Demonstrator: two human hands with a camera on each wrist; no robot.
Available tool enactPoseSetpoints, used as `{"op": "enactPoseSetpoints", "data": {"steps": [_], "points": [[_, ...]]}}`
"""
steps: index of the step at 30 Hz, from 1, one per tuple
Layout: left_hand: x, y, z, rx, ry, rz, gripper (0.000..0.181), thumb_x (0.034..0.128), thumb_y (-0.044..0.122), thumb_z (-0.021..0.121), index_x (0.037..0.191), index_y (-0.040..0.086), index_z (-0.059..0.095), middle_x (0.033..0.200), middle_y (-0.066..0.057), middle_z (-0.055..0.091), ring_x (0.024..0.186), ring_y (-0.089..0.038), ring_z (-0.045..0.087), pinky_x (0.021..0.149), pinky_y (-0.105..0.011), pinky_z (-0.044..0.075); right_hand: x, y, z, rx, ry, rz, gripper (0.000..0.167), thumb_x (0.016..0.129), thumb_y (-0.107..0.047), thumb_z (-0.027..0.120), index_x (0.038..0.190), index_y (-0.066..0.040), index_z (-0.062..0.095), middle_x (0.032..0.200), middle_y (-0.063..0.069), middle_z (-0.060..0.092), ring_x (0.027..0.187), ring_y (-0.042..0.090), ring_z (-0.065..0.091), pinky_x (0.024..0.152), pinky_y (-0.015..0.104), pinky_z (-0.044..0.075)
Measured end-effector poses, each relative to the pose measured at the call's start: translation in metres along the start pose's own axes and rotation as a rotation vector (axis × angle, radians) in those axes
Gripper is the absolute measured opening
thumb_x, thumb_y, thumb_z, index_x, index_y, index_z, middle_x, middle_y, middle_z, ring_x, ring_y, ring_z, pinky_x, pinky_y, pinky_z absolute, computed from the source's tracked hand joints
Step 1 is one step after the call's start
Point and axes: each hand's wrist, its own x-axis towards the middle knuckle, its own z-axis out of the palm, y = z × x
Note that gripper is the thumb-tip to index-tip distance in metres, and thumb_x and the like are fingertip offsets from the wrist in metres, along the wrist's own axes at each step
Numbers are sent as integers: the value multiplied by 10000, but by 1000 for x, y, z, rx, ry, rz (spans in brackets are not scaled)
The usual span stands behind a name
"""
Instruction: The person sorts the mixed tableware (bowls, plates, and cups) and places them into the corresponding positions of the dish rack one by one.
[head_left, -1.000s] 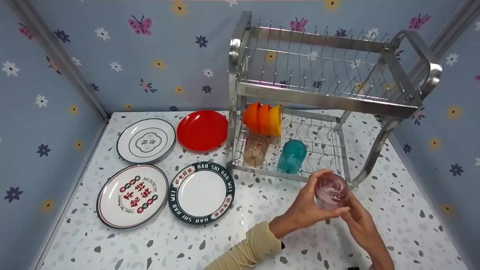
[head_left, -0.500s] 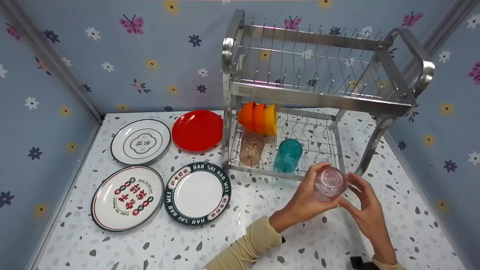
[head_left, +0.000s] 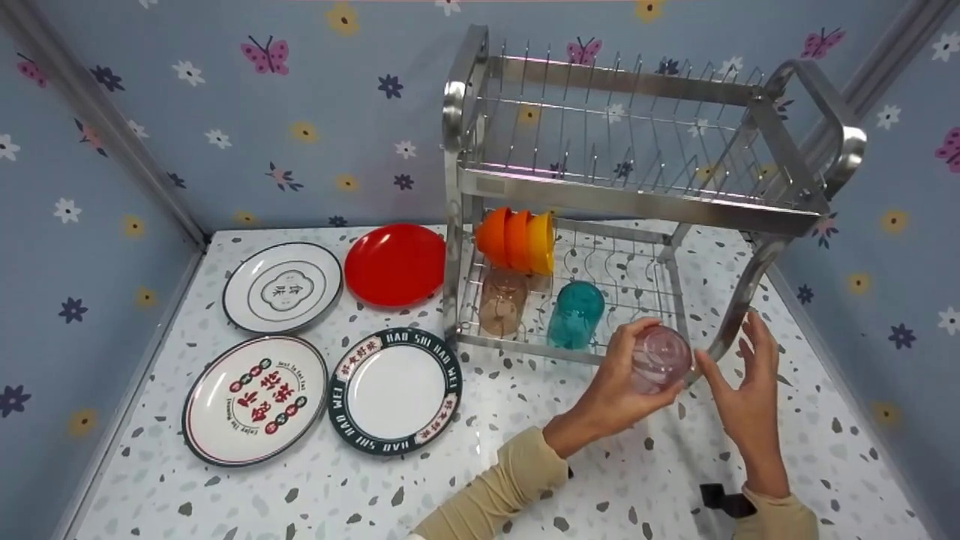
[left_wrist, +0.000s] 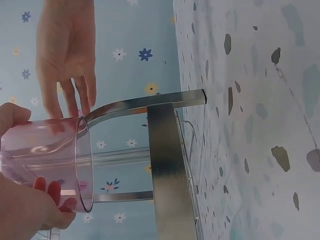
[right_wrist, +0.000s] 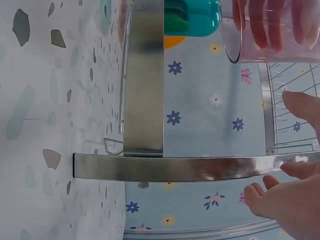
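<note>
A pink see-through drinking glass (head_left: 663,357) is upside down, its rim toward the table in the left wrist view. My left hand (head_left: 616,394) grips its side, thumb and fingers wrapped around it. Just to the right, my right hand (head_left: 752,401) holds nothing; its fingers are spread and apart from the glass. Both hands are in front of the lower right of a metal dish rack (head_left: 645,196). On its lower shelf a teal glass (head_left: 577,315) and a brownish glass (head_left: 502,304) stand upside down, with orange and yellow bowls (head_left: 516,241) tipped sideways behind them.
Left of the rack lie a red plate (head_left: 395,265), a white patterned plate (head_left: 282,288), a plate with red characters (head_left: 255,401) and a dark-rimmed plate (head_left: 395,391). A rack leg (head_left: 739,307) rises close to the right hand. Flowered walls (head_left: 337,112) enclose the table.
My right hand has let go of the pink glass and moved right, its fingers opening out. The left hand still holds the glass at nearly the same spot.
</note>
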Motion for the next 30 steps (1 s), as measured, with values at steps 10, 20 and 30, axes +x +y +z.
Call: {"op": "enactPoseSetpoints", "data": {"steps": [10, 20, 30], "points": [[6, -8, 1, 19, 21, -51, 821, 844, 97, 842, 1482, 128, 325, 1401, -120, 472, 1249, -162, 509, 1007, -204, 467, 19, 23, 7, 100, 4, 70, 657, 1007, -4, 620, 1581, -84, 310, 1394, 98, 495, 1269, 186, 561, 1061, 222, 427], [14, -16, 1, 80, 54, -70, 822, 836, 111, 847, 1486, 98, 344, 1403, -113, 480, 1267, -158, 492, 1029, -211, 449, 26, 32, 14, 117, -10, 143, 355, 1083, -129, 513, 1415, -42, 420, 1068, 70, 595, 996, 157, 630, 858, 219, 459], [25, -24, 6, 104, 70, -93, 830, 830, 99, 854, 1486, 104, 345, 1411, -136, 475, 1282, -185, 486, 1065, -231, 429, 33, 26, 19, 116, 33, 165, 153, 1115, -129, 398, 1184, 4, 431, 886, 120, 487, 781, 190, 503, 729, 300, 414]]}}
